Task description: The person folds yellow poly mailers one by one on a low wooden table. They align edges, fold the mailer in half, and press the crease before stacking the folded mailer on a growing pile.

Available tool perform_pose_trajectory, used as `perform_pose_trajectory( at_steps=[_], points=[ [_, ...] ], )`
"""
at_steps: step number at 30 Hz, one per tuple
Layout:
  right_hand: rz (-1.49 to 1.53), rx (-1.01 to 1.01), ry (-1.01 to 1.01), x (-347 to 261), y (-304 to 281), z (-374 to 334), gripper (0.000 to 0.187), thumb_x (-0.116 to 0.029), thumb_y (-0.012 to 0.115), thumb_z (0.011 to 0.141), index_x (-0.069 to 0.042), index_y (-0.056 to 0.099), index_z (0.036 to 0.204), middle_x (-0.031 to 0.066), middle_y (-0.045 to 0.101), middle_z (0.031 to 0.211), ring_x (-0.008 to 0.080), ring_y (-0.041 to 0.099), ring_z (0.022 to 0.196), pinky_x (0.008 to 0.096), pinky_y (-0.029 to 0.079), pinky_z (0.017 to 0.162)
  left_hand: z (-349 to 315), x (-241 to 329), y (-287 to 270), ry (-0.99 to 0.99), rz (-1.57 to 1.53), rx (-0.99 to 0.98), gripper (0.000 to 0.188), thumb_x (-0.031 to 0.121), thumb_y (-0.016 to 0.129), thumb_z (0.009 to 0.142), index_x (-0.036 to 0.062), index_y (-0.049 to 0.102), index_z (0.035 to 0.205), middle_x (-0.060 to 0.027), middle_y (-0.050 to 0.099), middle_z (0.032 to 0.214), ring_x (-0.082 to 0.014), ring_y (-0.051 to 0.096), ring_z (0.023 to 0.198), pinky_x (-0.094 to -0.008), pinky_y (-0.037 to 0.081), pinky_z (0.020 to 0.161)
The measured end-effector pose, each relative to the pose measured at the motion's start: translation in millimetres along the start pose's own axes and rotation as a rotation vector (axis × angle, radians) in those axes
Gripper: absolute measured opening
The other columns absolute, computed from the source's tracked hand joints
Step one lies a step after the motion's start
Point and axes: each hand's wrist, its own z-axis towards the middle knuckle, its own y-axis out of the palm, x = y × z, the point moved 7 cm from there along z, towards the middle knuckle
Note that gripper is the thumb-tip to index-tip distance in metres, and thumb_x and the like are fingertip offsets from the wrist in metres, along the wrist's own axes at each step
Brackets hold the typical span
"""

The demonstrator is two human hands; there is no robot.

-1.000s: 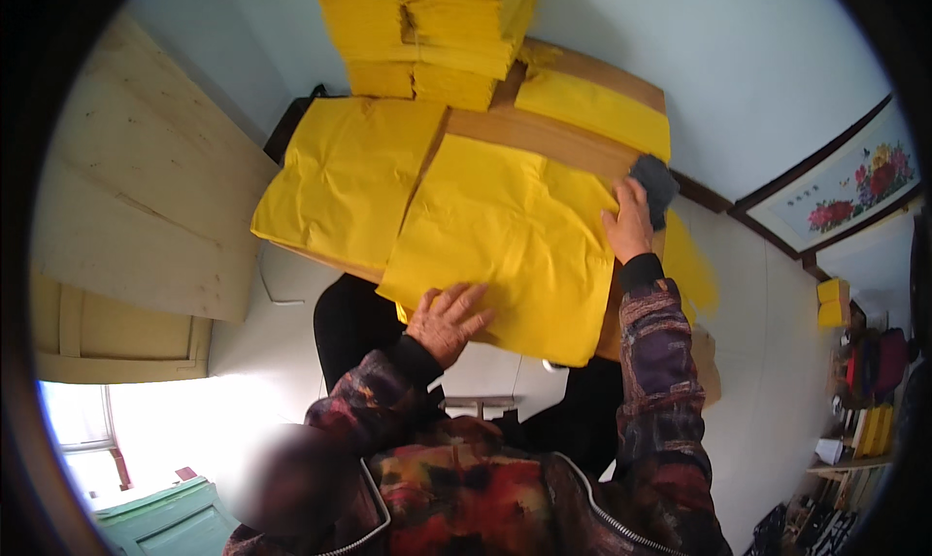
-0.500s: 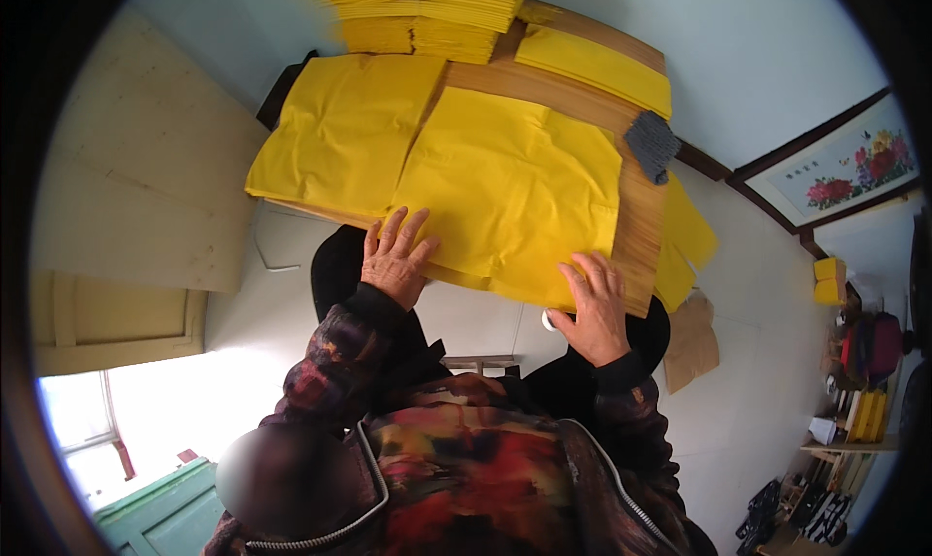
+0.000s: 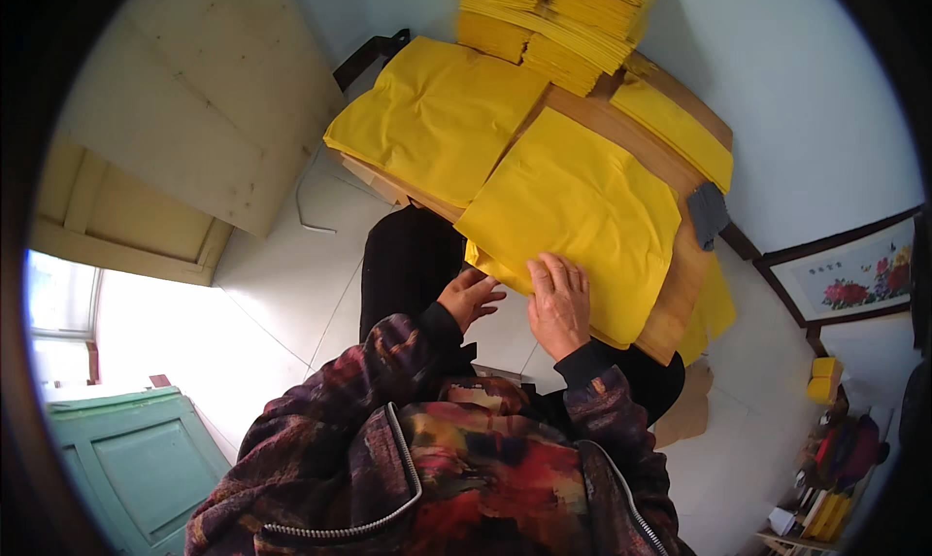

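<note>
We look down on a wooden table (image 3: 682, 299), where a creased yellow paper sheet (image 3: 582, 197) lies along the near edge, right of a yellow paper pile (image 3: 442, 109). Our right hand (image 3: 560, 308) rests its fingers, close together, on the sheet's near edge. Our left hand (image 3: 471, 299) is just beside it, fingers loosely bent near the sheet's corner; we cannot tell whether either hand pinches the paper. A grey cloth (image 3: 708, 214) lies at the table's right.

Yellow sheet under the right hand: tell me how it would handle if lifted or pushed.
The yellow sheet is probably floppy, given the creases across it. It looks unlikely to roll or tip, lying spread out on the wooden table.
</note>
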Motion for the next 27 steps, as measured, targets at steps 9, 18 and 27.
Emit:
perform_pose_trajectory(
  at_steps=[9,18,27],
  points=[
    [-0.018,0.120,-0.020,10,3,6,0.012,-0.001,0.060,0.081,-0.003,0.058,0.092,0.0126,0.061,0.110,0.0339,0.058,0.099,0.0428,0.047,0.085,34,14,-7,0.088,-0.043,0.245,0.016,0.017,0.063,0.092,0.0116,0.060,0.106,-0.0019,0.068,0.091,-0.0157,0.066,0.076,-0.0327,0.054,0.067],
    [0.106,0.097,0.023,14,-3,-1,0.007,0.000,0.060,0.080,-0.002,0.056,0.085,0.0137,0.061,0.108,0.0350,0.059,0.096,0.0416,0.048,0.082,37,21,-14,0.123,-0.190,0.226,0.011,0.021,0.056,0.096,0.0118,0.062,0.096,-0.0034,0.069,0.081,-0.0176,0.066,0.065,-0.0305,0.050,0.056],
    [0.035,0.081,0.040,15,3,-7,0.016,-0.002,0.057,0.077,0.001,0.061,0.093,0.0139,0.060,0.110,0.0337,0.057,0.101,0.0424,0.047,0.087,33,29,-21,0.080,-0.159,0.264,0.044,0.057,0.048,0.094,0.0150,0.060,0.100,0.0002,0.064,0.086,-0.0163,0.062,0.071,-0.0321,0.048,0.059]
  ],
)
